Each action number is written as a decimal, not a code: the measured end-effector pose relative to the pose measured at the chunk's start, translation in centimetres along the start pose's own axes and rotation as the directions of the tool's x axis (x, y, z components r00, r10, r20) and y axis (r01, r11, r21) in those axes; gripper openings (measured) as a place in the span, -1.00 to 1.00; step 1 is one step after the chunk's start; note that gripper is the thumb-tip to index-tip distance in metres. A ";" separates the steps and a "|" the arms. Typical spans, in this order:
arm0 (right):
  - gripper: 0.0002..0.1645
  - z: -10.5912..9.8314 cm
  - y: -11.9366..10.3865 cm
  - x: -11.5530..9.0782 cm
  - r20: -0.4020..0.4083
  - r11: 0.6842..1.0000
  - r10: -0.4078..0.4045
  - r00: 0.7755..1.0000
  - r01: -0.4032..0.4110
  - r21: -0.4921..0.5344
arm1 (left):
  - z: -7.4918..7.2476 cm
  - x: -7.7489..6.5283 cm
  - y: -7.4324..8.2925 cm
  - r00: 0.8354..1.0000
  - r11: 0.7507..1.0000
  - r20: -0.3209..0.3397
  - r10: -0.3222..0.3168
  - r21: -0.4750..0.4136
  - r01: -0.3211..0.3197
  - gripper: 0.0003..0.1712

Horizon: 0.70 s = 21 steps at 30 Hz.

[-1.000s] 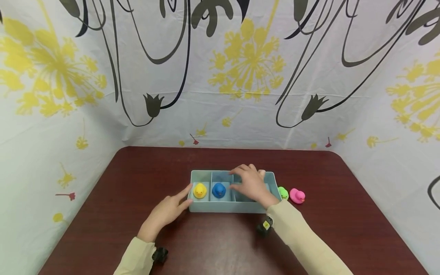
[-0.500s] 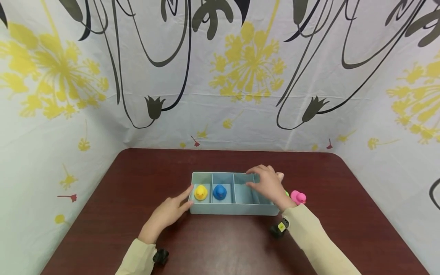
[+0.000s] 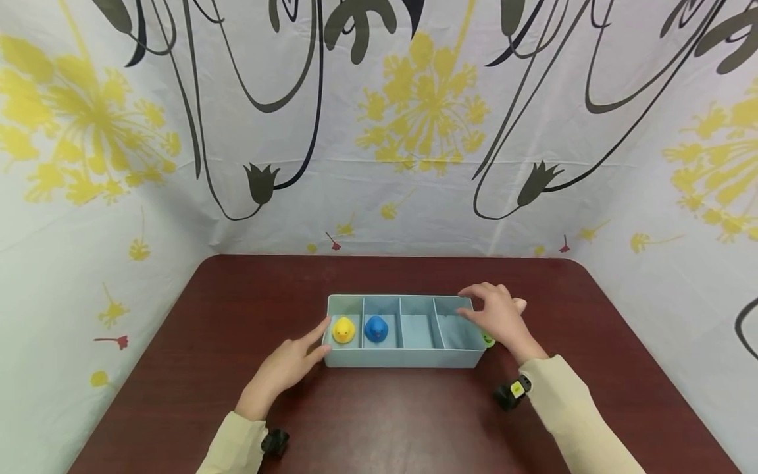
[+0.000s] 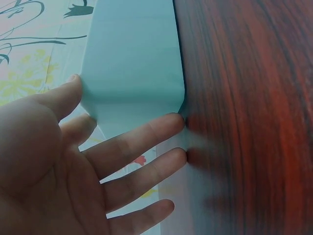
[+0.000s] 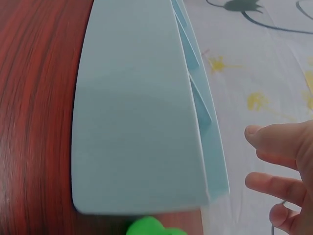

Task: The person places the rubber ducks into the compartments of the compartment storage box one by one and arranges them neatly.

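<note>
A pale blue tray [image 3: 403, 359] has compartments in a row. A yellow rubber duck [image 3: 343, 330] sits in the leftmost one, and a blue rubber duck [image 3: 376, 329] in the one beside it. My left hand [image 3: 287, 365] touches the tray's left end with fingers extended; the left wrist view shows the fingertips [image 4: 173, 121] at its corner. Above the tray's right end hovers my right hand [image 3: 499, 316], thumb and fingers apart and nothing between them. Just past that end, a green rubber duck [image 3: 488, 340] is partly hidden by the tray and hand.
The tray stands on a dark red-brown wooden table [image 3: 266, 283]. A white patterned cloth [image 3: 432, 217] hangs along the table's back and sides. In the right wrist view, the green duck's top shows below the tray's end.
My right hand has moved right, from over the tray's third compartment to its right end, and now covers the pink duck. My left hand stays at the left end.
</note>
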State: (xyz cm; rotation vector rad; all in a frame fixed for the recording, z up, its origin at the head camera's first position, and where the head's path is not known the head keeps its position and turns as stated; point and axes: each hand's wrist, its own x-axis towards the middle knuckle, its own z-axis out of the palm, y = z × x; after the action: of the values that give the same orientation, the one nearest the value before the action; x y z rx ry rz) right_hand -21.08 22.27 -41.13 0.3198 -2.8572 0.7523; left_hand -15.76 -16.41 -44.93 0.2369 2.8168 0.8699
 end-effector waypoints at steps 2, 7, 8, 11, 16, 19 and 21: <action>-0.62 -0.4 0.5 -0.1 0.000 1.000 0.003 1.000 -0.003 -0.001 | 0.0 0.0 0.1 1.000 1.000 0.001 0.001 -0.001 -0.001 -0.28; -0.65 -1.1 1.4 -0.6 0.010 1.000 0.011 1.000 -0.011 -0.002 | -0.1 0.0 0.2 1.000 1.000 0.014 -0.020 0.003 0.020 -0.27; -0.66 -1.2 1.5 -0.6 0.014 1.000 0.014 1.000 -0.014 -0.003 | -0.1 0.0 0.2 1.000 1.000 0.017 -0.024 0.005 0.024 -0.27; -0.67 -1.5 2.1 -0.8 0.026 1.000 0.024 0.999 -0.023 -0.014 | -0.1 0.0 0.2 0.999 0.999 0.020 -0.032 0.008 0.032 -0.28; -0.63 -2.1 3.3 -1.3 0.072 0.998 0.056 0.996 -0.053 -0.037 | 0.0 0.1 0.1 1.000 1.000 0.017 -0.023 0.001 0.023 -0.27; -0.59 -2.5 4.2 -1.7 0.095 0.996 0.082 0.992 -0.078 -0.043 | 0.1 0.1 0.0 1.000 1.000 0.019 -0.022 -0.001 0.022 -0.27; -0.58 -2.7 4.7 -2.0 0.108 0.995 0.097 0.989 -0.092 -0.042 | 0.1 0.2 -0.1 1.000 1.000 0.018 -0.023 0.005 0.023 -0.28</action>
State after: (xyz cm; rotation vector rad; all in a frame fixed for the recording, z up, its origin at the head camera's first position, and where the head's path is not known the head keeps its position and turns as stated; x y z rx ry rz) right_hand -20.04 27.96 -41.47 0.2290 -3.0050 0.7185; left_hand -15.93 -16.41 -45.04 0.2110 2.7994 0.8519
